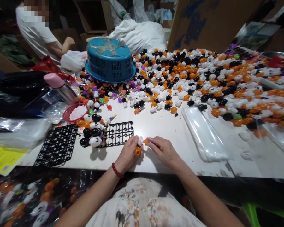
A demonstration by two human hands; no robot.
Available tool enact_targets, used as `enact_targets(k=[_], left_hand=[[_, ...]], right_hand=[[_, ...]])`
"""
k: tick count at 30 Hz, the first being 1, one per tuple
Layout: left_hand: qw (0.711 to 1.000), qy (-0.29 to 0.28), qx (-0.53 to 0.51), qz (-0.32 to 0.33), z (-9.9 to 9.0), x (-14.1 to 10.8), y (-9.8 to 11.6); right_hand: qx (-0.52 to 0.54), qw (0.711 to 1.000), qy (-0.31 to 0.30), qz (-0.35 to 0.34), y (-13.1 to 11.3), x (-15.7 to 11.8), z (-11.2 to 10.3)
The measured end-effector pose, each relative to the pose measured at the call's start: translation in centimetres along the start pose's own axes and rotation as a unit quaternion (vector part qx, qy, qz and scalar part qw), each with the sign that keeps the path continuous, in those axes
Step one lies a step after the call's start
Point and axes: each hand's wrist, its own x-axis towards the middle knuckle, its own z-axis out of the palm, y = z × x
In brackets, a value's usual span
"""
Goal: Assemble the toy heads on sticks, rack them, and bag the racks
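Near the table's front edge, my left hand [128, 153] is closed round a white piece [140, 140] and an orange piece [137, 151]. Close on its right, my right hand [163, 149] pinches a small orange piece [146, 141] with a bit of purple at the fingertips; it lies right beside the white piece, and whether they are joined is too small to tell. A black grid tray [119, 134] lies just beyond my left hand. At its left end sit several white, black and orange figures [95, 141].
A large pile of small figures [180, 69] covers the back and right. A blue basket [109, 60] stands upside down, a red basket [67, 112] left. Plastic bags [203, 134] lie right, black grids [55, 145] left. A person in white [35, 34] is back left.
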Motion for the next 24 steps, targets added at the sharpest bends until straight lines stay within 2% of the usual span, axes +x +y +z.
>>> enact_targets(k=[4,8,11,13,15,19,24], left_hand=[[0.999,-0.004,0.031,0.011,0.2,-0.2,-0.3],[1.000,0.028,0.008,0.002,1.0,-0.1,-0.6],[0.998,0.027,-0.051,-0.039,1.6,0.4,-0.2],[0.997,0.016,-0.067,-0.040,1.9,0.7,0.3],[0.998,0.006,-0.051,-0.019,2.0,0.9,0.8],[1.000,0.006,0.004,0.004,2.0,1.0,0.9],[0.999,0.028,-0.003,0.017,2.3,0.8,-0.1]], right_hand=[[0.038,0.999,0.010,0.009,0.2,-0.4,1.3],[0.098,0.994,0.034,0.039,0.3,-0.6,2.7],[0.204,0.972,0.052,0.102,0.8,-0.4,2.6],[0.233,0.961,0.053,0.140,1.1,-0.1,1.9],[0.200,0.967,0.041,0.154,1.3,0.0,1.0],[0.104,0.985,0.008,0.135,1.3,-0.3,-0.3],[0.117,0.983,0.010,0.141,1.3,-0.6,0.3]])
